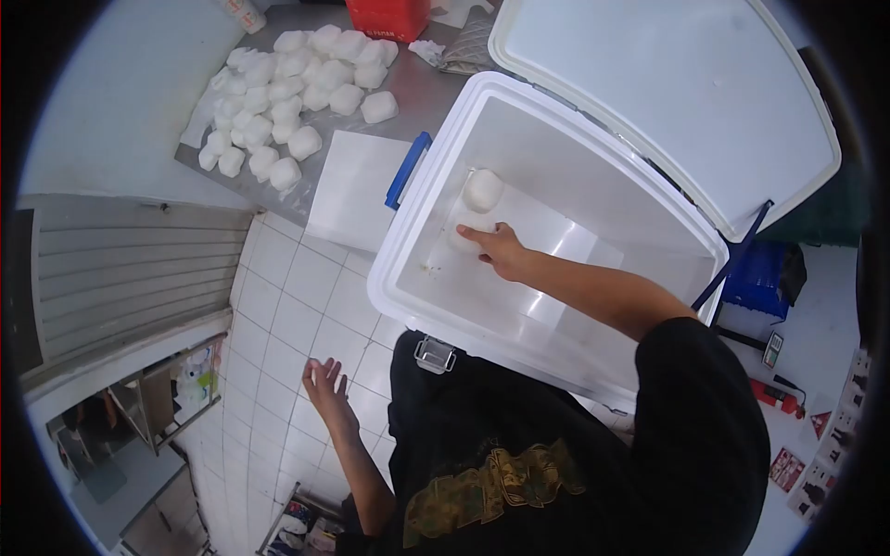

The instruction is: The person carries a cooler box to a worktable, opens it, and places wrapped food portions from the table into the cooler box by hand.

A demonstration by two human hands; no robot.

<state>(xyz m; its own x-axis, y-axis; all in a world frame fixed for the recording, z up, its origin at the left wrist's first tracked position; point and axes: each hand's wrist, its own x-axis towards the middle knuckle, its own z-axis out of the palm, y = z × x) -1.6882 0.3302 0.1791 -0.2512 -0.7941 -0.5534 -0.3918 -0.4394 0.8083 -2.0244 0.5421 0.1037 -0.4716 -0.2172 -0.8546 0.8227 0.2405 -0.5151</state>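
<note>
My right hand (498, 250) reaches down into a white cooler box (385, 283) whose lid (667, 83) stands open. Its fingers are around a pale white lump (461, 243), low in the box near the left wall; the hand partly hides it. Just above lies another rounded white lump (483, 191), apart from my fingers. My left hand (329, 394) hangs over the tiled floor, holding nothing, with its fingers apart and slightly bent. Several similar white lumps (283, 90) are heaped on the metal table (422, 93) at upper left.
A white sheet (352, 185) hangs over the table's edge beside the box's blue handle (408, 170). A red container (389, 18) and a grey quilted cloth (468, 51) are at the back. At right are a blue crate (756, 278) and a fire extinguisher (774, 397).
</note>
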